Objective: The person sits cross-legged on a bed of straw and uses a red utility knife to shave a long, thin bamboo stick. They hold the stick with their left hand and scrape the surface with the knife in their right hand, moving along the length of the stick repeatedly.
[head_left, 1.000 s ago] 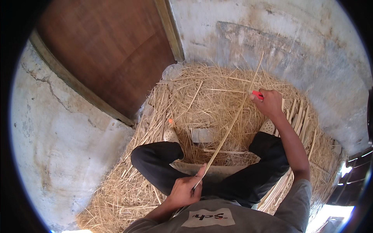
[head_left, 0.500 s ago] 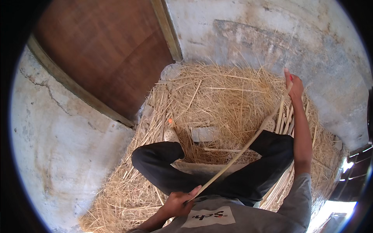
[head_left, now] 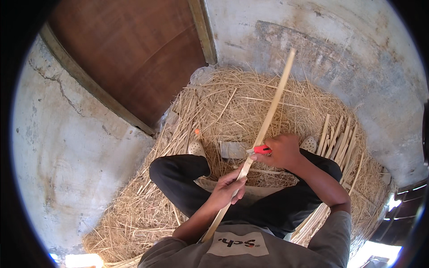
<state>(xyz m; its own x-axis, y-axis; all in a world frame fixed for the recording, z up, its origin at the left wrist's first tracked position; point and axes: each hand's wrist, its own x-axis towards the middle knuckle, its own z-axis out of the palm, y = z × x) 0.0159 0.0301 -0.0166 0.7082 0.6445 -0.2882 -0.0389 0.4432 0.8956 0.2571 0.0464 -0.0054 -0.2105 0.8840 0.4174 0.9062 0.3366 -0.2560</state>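
Midway along a pale strip (head_left: pixel 273 107) that slants from near left to far right above loose shavings (head_left: pixel 210 105), the right hand (head_left: pixel 283 151) clasps a red cutter (head_left: pixel 262 149); the left hand (head_left: pixel 227 190) is clamped around the strip's nearer half.

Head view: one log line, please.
left hand: grips strip | right hand: holds knife at strip | shavings: around shoes

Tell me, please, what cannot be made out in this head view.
In the head view:
- Red cutter: its handle's far end, hidden by the right hand.
- Pale strip: partly covered by the left hand.
- Ground beneath the straw: hidden by it.
- Brown door: its top, cut off by the upper edge.
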